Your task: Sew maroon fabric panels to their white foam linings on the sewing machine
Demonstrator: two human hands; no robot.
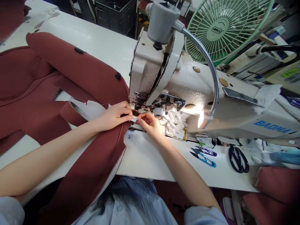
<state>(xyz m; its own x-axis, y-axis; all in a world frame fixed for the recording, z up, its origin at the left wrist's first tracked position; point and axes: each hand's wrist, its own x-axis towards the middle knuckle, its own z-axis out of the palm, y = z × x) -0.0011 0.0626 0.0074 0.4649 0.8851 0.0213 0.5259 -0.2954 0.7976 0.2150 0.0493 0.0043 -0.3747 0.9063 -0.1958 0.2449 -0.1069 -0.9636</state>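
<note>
A large burgundy leatherette cover (77, 75), sewn in shaped panels with white backing at its edges, spreads over the table and runs under the sewing machine's needle area. My left hand (114, 116) grips its edge just before the presser foot (140, 106). My right hand (150, 125) pinches a small white label (134, 119) at that same edge, its fingertips close to my left fingers. Part of the label is hidden by my fingers. A small metal tray of white labels (175, 129) lies just right of my right hand.
The white industrial sewing machine (194, 84) fills the upper right, with a gooseneck lamp (212, 78) above the work. Thread snips (203, 157) and black-handled scissors (237, 159) lie on the white table (145, 159). A green fan (222, 28) stands behind. Burgundy pieces lie at lower right.
</note>
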